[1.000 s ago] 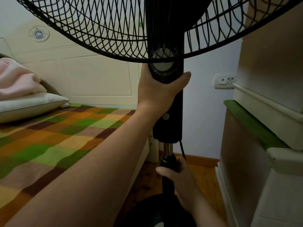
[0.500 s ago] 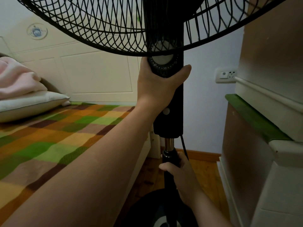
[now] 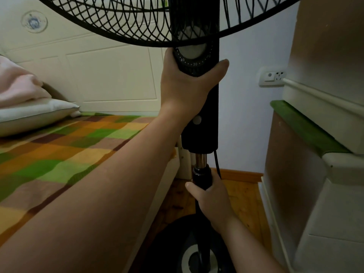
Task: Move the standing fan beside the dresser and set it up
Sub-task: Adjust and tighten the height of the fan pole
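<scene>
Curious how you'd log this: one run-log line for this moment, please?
left hand grips fan column | right hand grips fan pole | fan between bed and dresser

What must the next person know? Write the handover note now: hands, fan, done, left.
Left hand grips the fan's control column just under the timer dial.
Right hand grips the pole at the height collar.
Standing fan is upright in the gap between bed and dresser. Its base is over the wood floor; whether it rests there cannot be told.
Done: fan brought beside the dresser.
Left, likely: settle it, let go, take the cord to the wall socket.
</scene>
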A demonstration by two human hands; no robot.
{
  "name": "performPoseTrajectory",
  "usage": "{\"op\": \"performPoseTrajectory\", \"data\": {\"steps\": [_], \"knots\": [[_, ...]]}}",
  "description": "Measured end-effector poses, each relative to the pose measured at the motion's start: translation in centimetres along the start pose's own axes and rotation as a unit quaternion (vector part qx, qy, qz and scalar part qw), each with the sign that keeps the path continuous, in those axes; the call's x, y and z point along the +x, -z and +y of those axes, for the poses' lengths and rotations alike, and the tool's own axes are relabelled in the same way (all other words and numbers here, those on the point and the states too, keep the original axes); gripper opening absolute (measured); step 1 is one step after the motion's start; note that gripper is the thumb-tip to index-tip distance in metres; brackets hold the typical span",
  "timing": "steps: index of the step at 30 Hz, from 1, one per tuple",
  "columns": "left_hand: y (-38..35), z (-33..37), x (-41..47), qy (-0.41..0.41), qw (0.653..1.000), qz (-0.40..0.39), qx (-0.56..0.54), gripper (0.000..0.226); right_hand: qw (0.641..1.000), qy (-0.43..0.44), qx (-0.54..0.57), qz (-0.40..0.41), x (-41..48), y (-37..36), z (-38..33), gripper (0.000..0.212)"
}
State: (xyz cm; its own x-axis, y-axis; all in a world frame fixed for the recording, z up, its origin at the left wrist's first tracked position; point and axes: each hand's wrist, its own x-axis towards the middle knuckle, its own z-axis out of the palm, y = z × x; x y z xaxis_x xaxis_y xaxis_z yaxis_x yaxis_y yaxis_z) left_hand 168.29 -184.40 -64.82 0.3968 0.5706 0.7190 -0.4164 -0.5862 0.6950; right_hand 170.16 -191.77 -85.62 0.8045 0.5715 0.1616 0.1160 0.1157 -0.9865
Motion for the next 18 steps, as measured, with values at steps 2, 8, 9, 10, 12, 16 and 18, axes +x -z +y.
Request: {"op": "performPoseTrajectory", "data": {"steps": [2,8,9,10,12,16,18], "knots": [[-0.07,-0.15,-0.07,0.001,1.000,0.000,-0.002,0.058,1.000,-0.002,0.001,0.000,-0.01,0.03,-0.01,0.024],[-0.05,-0.37,-0.28,0.001,1.000,0.002,0.002,0.055,1.000,-0.007,0.009,0.000,-0.14,0.05,-0.21,0.025],[-0.06,-0.41,-0.32,0.003,1.000,0.002,0.001,0.054,1.000,-0.009,0.013,-0.001,-0.15,0.05,-0.26,0.024],[-0.07,-0.44,-0.36,0.003,1.000,0.003,0.000,0.054,1.000,-0.010,0.017,-0.002,-0.16,0.01,-0.33,0.024],[-0.08,-0.46,-0.39,0.003,1.000,0.004,0.001,0.054,1.000,-0.014,0.018,-0.001,-0.18,-0.02,-0.48,0.024],[-0.09,-0.52,-0.46,0.005,1.000,0.003,-0.004,0.055,1.000,-0.018,0.023,0.000,-0.22,-0.07,-0.54,0.023],[-0.08,-0.55,-0.54,0.005,1.000,0.003,-0.003,0.055,0.999,-0.019,0.027,-0.001,-0.26,-0.07,-0.57,0.022]]}}
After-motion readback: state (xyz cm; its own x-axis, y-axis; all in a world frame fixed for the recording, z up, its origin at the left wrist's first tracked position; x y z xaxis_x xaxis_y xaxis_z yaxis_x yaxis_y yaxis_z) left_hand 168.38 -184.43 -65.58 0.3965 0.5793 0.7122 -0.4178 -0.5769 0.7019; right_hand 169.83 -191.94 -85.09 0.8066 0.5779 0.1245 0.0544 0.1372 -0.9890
